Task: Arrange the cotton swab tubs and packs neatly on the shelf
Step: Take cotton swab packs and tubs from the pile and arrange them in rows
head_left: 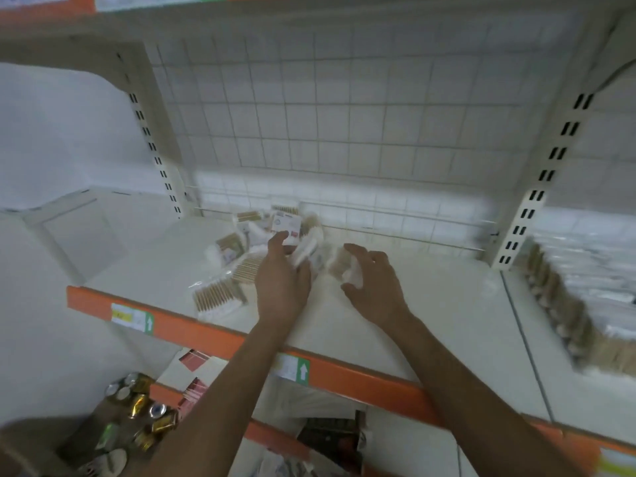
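A loose heap of cotton swab packs [237, 249] lies on the white shelf [430, 304], toward its back left. One clear pack of wooden-stick swabs [220, 294] sits nearest the orange front edge. My left hand [282, 280] grips a white swab pack [304, 251] at the heap's right side. My right hand [373, 280] curls around a small clear pack [344, 270] just right of the heap. The picture is blurred by motion, so labels are unreadable.
A wire grid back panel [344, 115] stands behind the shelf. Slotted uprights [537, 187] bound the bay. A tidy row of swab packs [578, 304] fills the neighbouring shelf at right. Below left, a box of cans [137, 407] and lower shelves with cartons [330, 438].
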The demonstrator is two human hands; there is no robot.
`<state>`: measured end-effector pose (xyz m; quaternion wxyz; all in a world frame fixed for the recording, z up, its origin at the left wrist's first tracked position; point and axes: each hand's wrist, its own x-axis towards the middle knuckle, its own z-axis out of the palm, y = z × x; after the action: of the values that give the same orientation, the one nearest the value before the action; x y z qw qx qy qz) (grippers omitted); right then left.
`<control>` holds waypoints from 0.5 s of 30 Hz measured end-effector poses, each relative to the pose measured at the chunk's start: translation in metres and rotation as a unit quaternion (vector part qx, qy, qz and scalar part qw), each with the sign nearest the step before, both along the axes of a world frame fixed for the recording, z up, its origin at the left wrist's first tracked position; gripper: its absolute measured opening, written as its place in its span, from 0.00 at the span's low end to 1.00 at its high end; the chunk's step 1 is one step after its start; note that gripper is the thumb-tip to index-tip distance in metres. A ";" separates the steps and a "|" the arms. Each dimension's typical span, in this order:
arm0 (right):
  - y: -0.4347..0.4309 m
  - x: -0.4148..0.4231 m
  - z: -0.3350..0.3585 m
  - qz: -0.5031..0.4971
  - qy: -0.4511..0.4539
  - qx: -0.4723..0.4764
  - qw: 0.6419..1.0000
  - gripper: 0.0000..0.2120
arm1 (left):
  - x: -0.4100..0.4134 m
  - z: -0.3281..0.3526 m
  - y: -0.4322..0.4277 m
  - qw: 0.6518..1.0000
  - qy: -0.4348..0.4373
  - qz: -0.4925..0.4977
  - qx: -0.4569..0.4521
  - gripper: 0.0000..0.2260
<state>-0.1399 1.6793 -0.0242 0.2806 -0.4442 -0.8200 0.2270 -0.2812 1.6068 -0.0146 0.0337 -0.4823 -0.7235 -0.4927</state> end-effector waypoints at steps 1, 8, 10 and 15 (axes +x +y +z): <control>-0.002 0.014 0.001 -0.012 0.003 0.002 1.000 0.31 | 0.010 0.002 0.003 1.000 -0.017 -0.012 0.006 0.24; -0.021 0.110 -0.004 -0.088 0.016 -0.010 0.996 0.31 | 0.089 0.004 0.020 0.987 -0.109 -0.115 0.034 0.10; -0.026 0.136 -0.006 -0.093 0.029 -0.013 0.995 0.31 | 0.114 0.004 0.025 0.982 -0.122 -0.139 0.034 0.10; -0.036 0.189 -0.009 -0.092 0.040 -0.013 0.995 0.30 | 0.170 0.006 0.032 0.976 -0.132 -0.167 0.044 0.13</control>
<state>0.0493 1.6435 -0.0328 0.3272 -0.5117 -0.7607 0.2290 -0.1115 1.6393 -0.0086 -0.1230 -0.5250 -0.6086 -0.5821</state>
